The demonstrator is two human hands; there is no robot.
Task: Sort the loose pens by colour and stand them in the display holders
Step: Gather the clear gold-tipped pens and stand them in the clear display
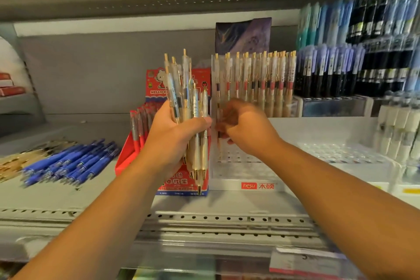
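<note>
Loose blue pens (68, 161) lie heaped on the shelf (56, 195) at left. The left hand (172, 136) grips an upright bunch of clear, gold-tipped pens (193, 107). The blurred right hand (245, 127) curls beside the clear display holder (238, 173); whether it pinches a pen is unclear.

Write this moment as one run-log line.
left hand: grips clear pen bundle | right hand: at clear holder, blurred | blue pens: loose on shelf

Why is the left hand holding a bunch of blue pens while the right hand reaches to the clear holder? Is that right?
Not blue. The head view shows the left hand holding a bunch of clear plastic pens with gold tips; the right hand does reach to the clear plastic display holder.
</note>
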